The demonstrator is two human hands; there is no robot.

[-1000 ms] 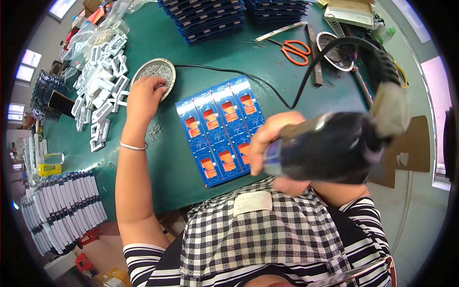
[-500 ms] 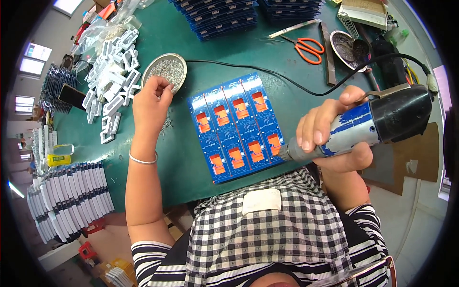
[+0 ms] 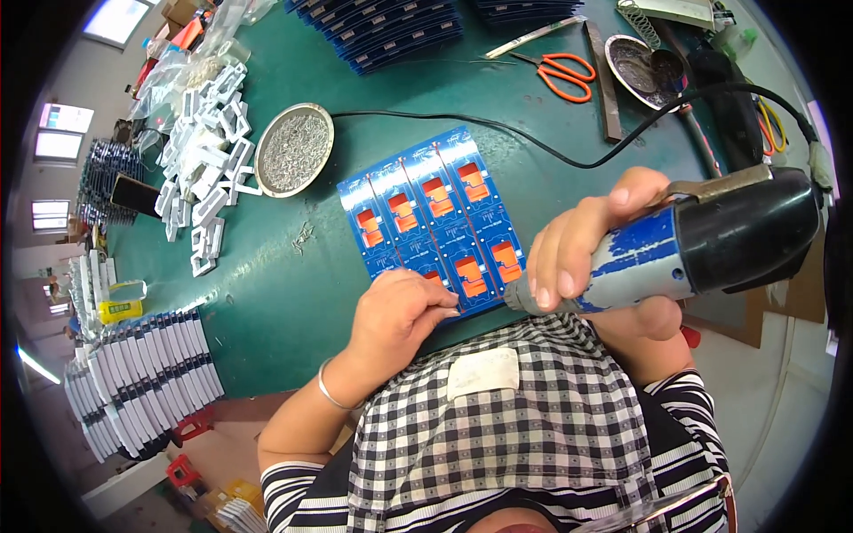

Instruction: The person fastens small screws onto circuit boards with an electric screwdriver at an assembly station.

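On the green worktable in front of me lies a blue circuit board panel with orange pieces showing through its cut-outs. My left hand is at the panel's near edge, thumb and fingertips pinched together; whatever they hold is too small to make out. In my right hand is an electric screwdriver with a grey and blue body and black rear end, held sideways. Its tip points left, close to the panel's near right corner.
A round metal dish of small silvery fasteners stands left of the panel, with loose ones nearby. White plastic frames are heaped at far left. Stacked blue panels, orange-handled scissors and a black cable lie beyond.
My left hand has moved from the dish of fasteners, right and toward me, to the panel's near edge. The screwdriver has shifted slightly, its tip a little nearer me.
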